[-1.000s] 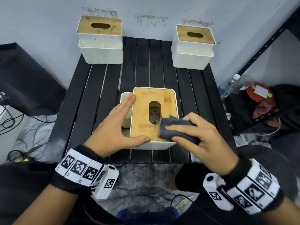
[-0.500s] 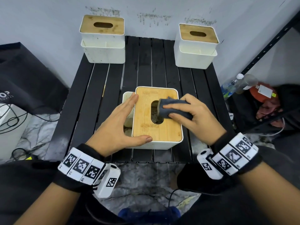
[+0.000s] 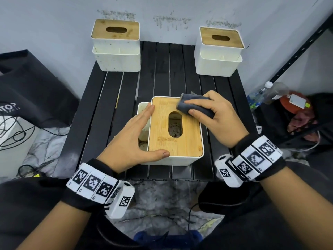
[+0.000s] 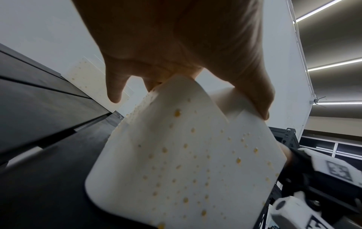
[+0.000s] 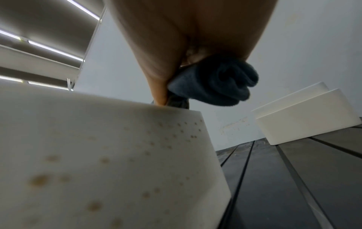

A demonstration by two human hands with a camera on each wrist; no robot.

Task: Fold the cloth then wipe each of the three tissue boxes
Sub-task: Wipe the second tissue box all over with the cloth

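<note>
Three tissue boxes [image 3: 175, 130] [image 3: 116, 46] [image 3: 219, 51], one cloth [image 3: 193, 106], two hands [image 3: 129, 141] [image 3: 219, 116]

Folded grey cloth [image 3: 193, 107] atop bamboo-lidded box [image 3: 175, 130]

The counter [image 3: 162, 73] is plain black slats. All three tissue boxes are white with light wooden lids: the near box [image 3: 175, 130] at the front edge, the back-left box [image 3: 116, 46] and the back-right box [image 3: 219, 51] at the far corners. Up close the near box's white sides are speckled with little yellow-brown dots, and the back-left one looks a bit spotty too. The cloth [image 3: 195, 106] is dark blue-grey. Both wrists wear black bands [image 3: 255, 159] with white blocks carrying black-and-white square codes. Off the counter's left edge is a black bag [image 3: 34, 91] with white lettering, and off the right edge something red-orange [image 3: 293, 103] with a white label.
</note>
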